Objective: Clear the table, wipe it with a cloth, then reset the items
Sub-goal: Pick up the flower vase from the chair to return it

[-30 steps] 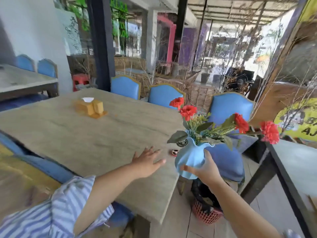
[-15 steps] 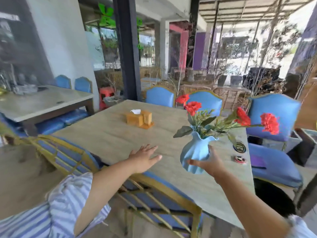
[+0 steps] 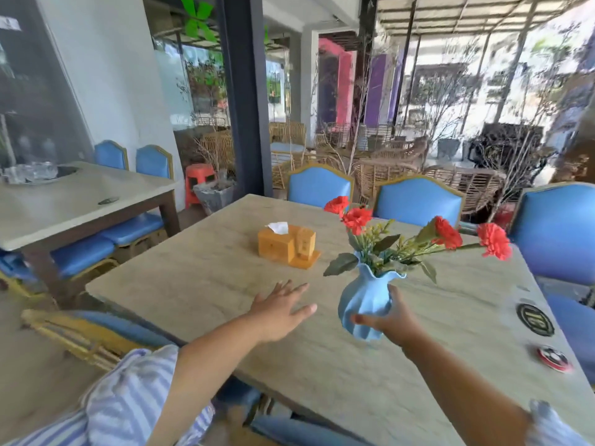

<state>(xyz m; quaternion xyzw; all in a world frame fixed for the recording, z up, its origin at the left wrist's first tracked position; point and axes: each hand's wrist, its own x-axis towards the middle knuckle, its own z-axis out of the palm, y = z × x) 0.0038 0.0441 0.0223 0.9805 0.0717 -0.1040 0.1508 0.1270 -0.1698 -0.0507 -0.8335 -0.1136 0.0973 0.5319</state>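
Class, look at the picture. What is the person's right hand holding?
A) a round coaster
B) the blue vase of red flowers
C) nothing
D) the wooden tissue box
B: the right hand grips the lower body of the blue vase, while the tissue box stands apart, farther back.

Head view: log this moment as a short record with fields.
table: pale top, blue chairs around
vase: blue, upright, holding red flowers
right hand: fingers curled round the vase's lower body
left hand: spread flat over the tabletop, holding nothing
tissue holder: wooden, beyond the hands
small items: black disc, red disc, near right edge
vase base touching table: cannot tell
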